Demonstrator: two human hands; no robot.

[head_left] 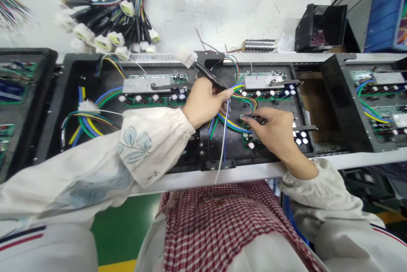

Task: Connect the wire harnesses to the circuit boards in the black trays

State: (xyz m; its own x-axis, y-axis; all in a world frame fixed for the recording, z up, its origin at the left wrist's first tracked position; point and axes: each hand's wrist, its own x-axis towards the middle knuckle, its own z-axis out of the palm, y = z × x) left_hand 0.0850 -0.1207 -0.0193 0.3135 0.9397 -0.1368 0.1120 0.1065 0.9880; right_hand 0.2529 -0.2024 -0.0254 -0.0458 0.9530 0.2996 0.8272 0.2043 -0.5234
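My left hand (pixel 208 98) is closed around a wire harness (pixel 211 77) in a black sleeve, with a white plug (pixel 187 57) at its upper end. Coloured wires fan out from that grip, and a white wire (pixel 222 140) and a blue one dangle over the front edge of the black housing (pixel 233 149). My right hand (pixel 270 125) pinches at the left end of the lower circuit board (pixel 249 142), near the ends of several coloured wires. Its fingertips cover whatever they hold. Above it sits the upper circuit board (pixel 263 83) with its metal heat sink.
Another housing (pixel 70 93) with a board stands to the left, and one more (pixel 349 110) to the right. A pile of harnesses (pixel 111 21) lies on the white bench behind. At the back right are a black bin (pixel 321 26) and a blue crate (pixel 384 17).
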